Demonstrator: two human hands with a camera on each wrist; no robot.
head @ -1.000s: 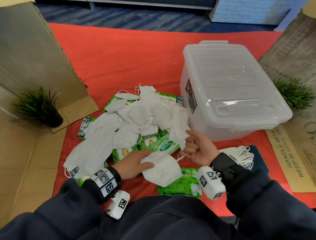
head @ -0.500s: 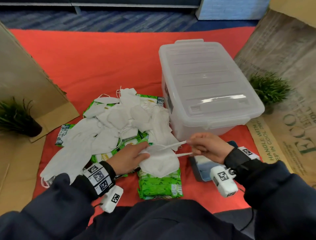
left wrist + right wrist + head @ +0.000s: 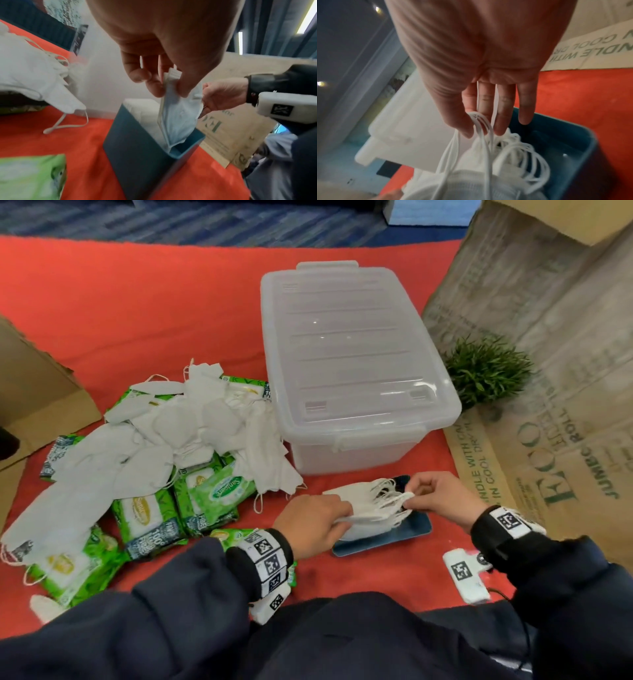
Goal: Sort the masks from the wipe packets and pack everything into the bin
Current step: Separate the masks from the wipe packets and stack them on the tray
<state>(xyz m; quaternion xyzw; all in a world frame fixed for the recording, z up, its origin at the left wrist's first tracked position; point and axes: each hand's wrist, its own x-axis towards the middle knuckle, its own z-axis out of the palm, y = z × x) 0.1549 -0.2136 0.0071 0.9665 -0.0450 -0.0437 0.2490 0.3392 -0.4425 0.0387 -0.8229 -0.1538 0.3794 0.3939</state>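
Note:
A folded white mask hangs just over a stack of masks in a shallow blue tray. My left hand pinches its near edge. My right hand pinches its white ear loops at the other end. Left of the tray lies a loose pile of white masks over green wipe packets. The clear plastic bin stands behind the tray with its lid on.
Everything lies on a red cloth. Cardboard walls stand at the left and the right. A small green plant sits right of the bin. One wipe packet lies partly under my left wrist.
Both hands carried the mask from beside the pile rightward to the blue tray in front of the bin. The view swung right with them.

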